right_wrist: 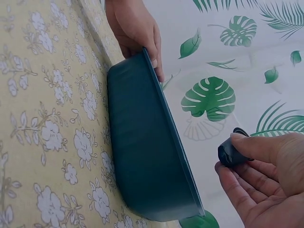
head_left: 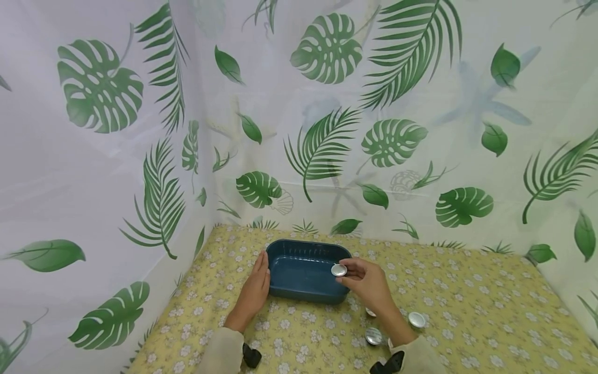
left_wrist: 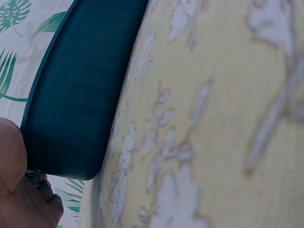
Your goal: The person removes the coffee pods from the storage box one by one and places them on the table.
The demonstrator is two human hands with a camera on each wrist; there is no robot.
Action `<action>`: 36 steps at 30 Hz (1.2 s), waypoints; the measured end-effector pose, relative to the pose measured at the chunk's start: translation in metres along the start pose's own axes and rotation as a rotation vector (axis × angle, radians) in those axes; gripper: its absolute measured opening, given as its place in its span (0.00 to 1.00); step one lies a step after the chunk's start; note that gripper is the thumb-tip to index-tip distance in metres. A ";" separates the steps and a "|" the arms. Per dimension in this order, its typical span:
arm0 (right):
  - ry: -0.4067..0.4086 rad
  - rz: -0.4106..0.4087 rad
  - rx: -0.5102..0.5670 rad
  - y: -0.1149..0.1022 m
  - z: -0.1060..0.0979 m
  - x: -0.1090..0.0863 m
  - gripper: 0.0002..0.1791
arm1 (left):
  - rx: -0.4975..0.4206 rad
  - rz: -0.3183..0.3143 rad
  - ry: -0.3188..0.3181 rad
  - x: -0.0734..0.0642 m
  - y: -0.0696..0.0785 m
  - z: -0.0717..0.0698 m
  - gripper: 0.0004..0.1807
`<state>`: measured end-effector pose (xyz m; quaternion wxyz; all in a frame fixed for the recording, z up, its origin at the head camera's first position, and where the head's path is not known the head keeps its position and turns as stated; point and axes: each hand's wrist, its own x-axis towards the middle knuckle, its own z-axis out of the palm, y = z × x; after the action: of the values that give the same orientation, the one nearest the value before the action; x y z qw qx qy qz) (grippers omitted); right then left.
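Note:
My right hand (head_left: 369,283) pinches a coffee capsule (head_left: 338,270) between thumb and fingers, above the right end of a dark blue rectangular dish (head_left: 308,298). The capsule's silver lid faces me in the head view; its dark cup-shaped body (right_wrist: 229,153) shows in the right wrist view. Against the dish's left end rests my left hand (head_left: 254,288), its fingers laid fairly straight along the outer wall near the rim. In the left wrist view the dish's dark side (left_wrist: 80,95) stands beside part of that hand (left_wrist: 21,190).
More silver-lidded capsules lie on the table near my right forearm: one (head_left: 374,336) in front, another (head_left: 417,320) farther right, and a third (head_left: 370,312) partly hidden by my hand. A yellow floral cloth (head_left: 467,311) covers the table. Leaf-printed white sheets (head_left: 402,93) hang behind and at left.

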<state>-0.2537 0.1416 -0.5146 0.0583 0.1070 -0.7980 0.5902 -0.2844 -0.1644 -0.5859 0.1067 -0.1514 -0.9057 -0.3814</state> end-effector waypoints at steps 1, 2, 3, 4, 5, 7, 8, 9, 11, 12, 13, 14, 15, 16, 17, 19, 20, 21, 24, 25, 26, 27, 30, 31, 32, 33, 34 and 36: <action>-0.001 0.002 0.005 0.000 -0.002 -0.001 0.23 | -0.002 -0.002 -0.003 0.000 0.000 0.000 0.31; 0.000 0.003 0.014 -0.001 -0.003 -0.002 0.24 | -0.003 -0.002 -0.004 0.000 0.000 0.000 0.31; 0.002 0.004 0.022 -0.001 -0.005 -0.003 0.24 | -0.002 -0.008 -0.007 0.000 0.000 0.000 0.31; 0.007 0.005 0.029 -0.002 -0.007 -0.004 0.24 | -0.005 -0.012 -0.009 0.000 0.001 -0.001 0.31; 0.010 0.005 0.031 -0.003 -0.008 -0.005 0.25 | -0.007 -0.012 -0.008 0.000 0.001 -0.001 0.31; 0.018 0.004 0.031 -0.003 -0.010 -0.006 0.25 | -0.010 -0.017 -0.006 0.000 0.002 -0.003 0.32; 0.019 0.002 0.030 -0.004 -0.012 -0.007 0.25 | -0.009 -0.018 -0.005 0.000 0.002 -0.003 0.32; 0.022 0.000 0.029 -0.004 -0.013 -0.007 0.25 | -0.005 -0.020 -0.005 0.001 0.002 -0.003 0.32; 0.026 -0.005 0.032 -0.005 -0.014 -0.008 0.24 | -0.001 -0.016 -0.004 0.001 0.002 -0.003 0.32; 0.026 -0.006 0.034 -0.005 -0.015 -0.008 0.24 | 0.003 -0.014 -0.006 0.002 0.002 -0.003 0.31; 0.025 -0.009 0.033 -0.005 -0.017 -0.009 0.24 | 0.006 -0.013 -0.007 0.002 0.001 -0.003 0.31; 0.026 -0.007 0.035 -0.005 -0.018 -0.010 0.24 | 0.011 -0.011 -0.008 0.002 0.001 -0.003 0.31; 0.029 -0.004 0.035 -0.006 -0.019 -0.011 0.24 | 0.010 -0.009 -0.009 0.002 0.001 -0.003 0.31; 0.030 -0.001 0.037 -0.007 -0.020 -0.013 0.24 | 0.009 -0.010 -0.010 0.002 0.001 -0.002 0.31; 0.030 0.003 0.032 -0.007 -0.021 -0.014 0.25 | 0.010 -0.011 -0.011 0.002 0.001 -0.002 0.31; 0.033 0.019 0.023 -0.008 -0.024 -0.017 0.25 | 0.004 -0.014 -0.010 0.002 0.001 -0.002 0.31; 0.036 0.032 0.023 -0.009 -0.025 -0.019 0.25 | 0.000 -0.016 -0.010 0.002 0.001 -0.002 0.31; 0.034 0.041 0.022 -0.009 -0.026 -0.021 0.25 | -0.005 -0.023 -0.012 0.002 0.002 -0.002 0.31; 0.034 0.078 0.012 -0.009 -0.028 -0.027 0.26 | -0.008 -0.027 -0.014 0.001 0.001 -0.001 0.31; 0.035 0.091 0.008 -0.008 -0.028 -0.029 0.26 | -0.008 -0.031 -0.016 0.000 0.001 0.000 0.32; 0.038 0.101 0.003 -0.008 -0.029 -0.031 0.26 | -0.007 -0.033 -0.017 -0.001 0.000 0.000 0.32; 0.041 0.107 -0.007 -0.007 -0.029 -0.032 0.25 | -0.003 -0.033 -0.018 -0.001 0.000 0.000 0.32; 0.052 0.117 -0.035 -0.006 -0.030 -0.036 0.24 | 0.001 -0.034 -0.019 -0.002 0.001 -0.001 0.33; 0.057 0.116 -0.042 -0.006 -0.031 -0.038 0.24 | 0.003 -0.028 -0.015 -0.002 0.002 -0.001 0.34; 0.061 0.115 -0.050 -0.005 -0.031 -0.039 0.24 | 0.002 -0.025 -0.011 -0.001 0.003 -0.001 0.34; 0.065 0.119 -0.055 -0.005 -0.032 -0.041 0.24 | 0.002 -0.025 -0.011 -0.001 0.004 -0.002 0.34; 0.066 0.127 -0.055 -0.006 -0.033 -0.042 0.24 | -0.002 -0.023 -0.010 -0.001 0.005 -0.002 0.33; 0.071 0.147 -0.046 -0.005 -0.034 -0.046 0.24 | -0.008 -0.022 -0.008 0.000 0.006 -0.002 0.32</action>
<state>-0.2093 0.1772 -0.5096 0.0454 0.0256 -0.8145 0.5778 -0.2822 -0.1619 -0.5811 0.0982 -0.1434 -0.9062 -0.3854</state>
